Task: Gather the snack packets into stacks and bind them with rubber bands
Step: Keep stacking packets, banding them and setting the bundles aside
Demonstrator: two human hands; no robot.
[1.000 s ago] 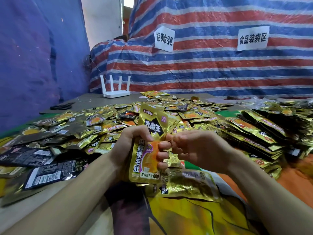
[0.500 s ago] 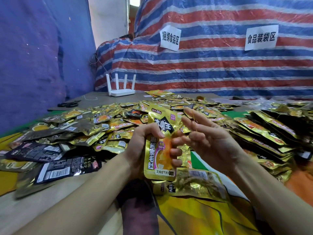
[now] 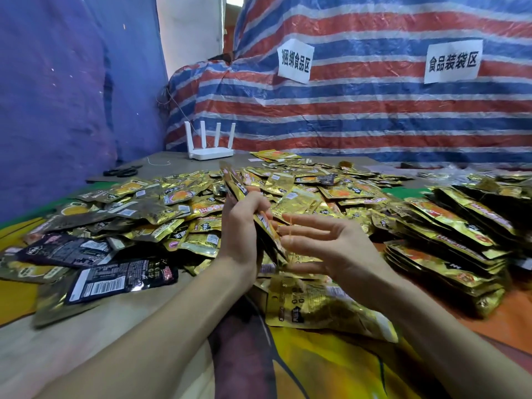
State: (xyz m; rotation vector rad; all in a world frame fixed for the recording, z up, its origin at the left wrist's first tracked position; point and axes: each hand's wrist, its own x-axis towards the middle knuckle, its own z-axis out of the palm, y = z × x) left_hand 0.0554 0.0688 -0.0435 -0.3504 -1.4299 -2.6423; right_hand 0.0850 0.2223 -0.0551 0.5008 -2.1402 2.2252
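My left hand (image 3: 243, 234) grips a thin stack of gold snack packets (image 3: 239, 184), held edge-on and tilted so its top leans away to the left. My right hand (image 3: 322, 243) is spread open just right of the stack, palm facing it, and a thin pale rubber band (image 3: 291, 230) runs across its fingers. A loose gold packet (image 3: 316, 306) lies on the table under my hands. Beyond them spreads a wide heap of loose gold packets (image 3: 302, 191).
Bound gold stacks (image 3: 452, 243) are piled at the right. Dark packets (image 3: 115, 277) lie at the left front. A white router (image 3: 210, 145) and black scissors (image 3: 122, 171) sit on the far table edge, before a striped tarp (image 3: 374, 110) with paper labels.
My left hand has turned the stack from face-on to edge-on. My right hand went from curled against the stack to spread open, fingers stretched apart, and has dropped slightly lower.
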